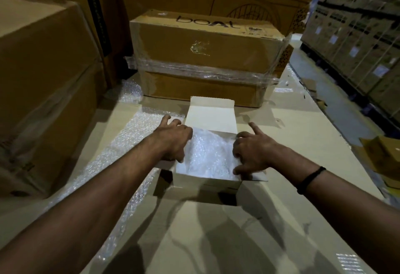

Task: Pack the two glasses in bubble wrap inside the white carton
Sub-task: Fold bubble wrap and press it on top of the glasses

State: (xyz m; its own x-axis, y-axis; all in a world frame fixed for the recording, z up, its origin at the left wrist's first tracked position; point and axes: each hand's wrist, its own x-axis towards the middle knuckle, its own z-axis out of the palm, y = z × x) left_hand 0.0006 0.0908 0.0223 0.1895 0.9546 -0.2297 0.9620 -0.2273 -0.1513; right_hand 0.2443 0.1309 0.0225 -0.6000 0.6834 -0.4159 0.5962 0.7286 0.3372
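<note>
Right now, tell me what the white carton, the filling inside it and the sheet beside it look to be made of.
The white carton looks like thin matte paperboard: crisp folded flaps, a creased lid. The filling is clear, glossy plastic bubble wrap; small blisters glint. The sheet left of the carton is probably the same bubbled plastic, with speckled highlights.

Cardboard (216, 241) under white carton (205, 181), bubble wrap (134, 135)
</note>
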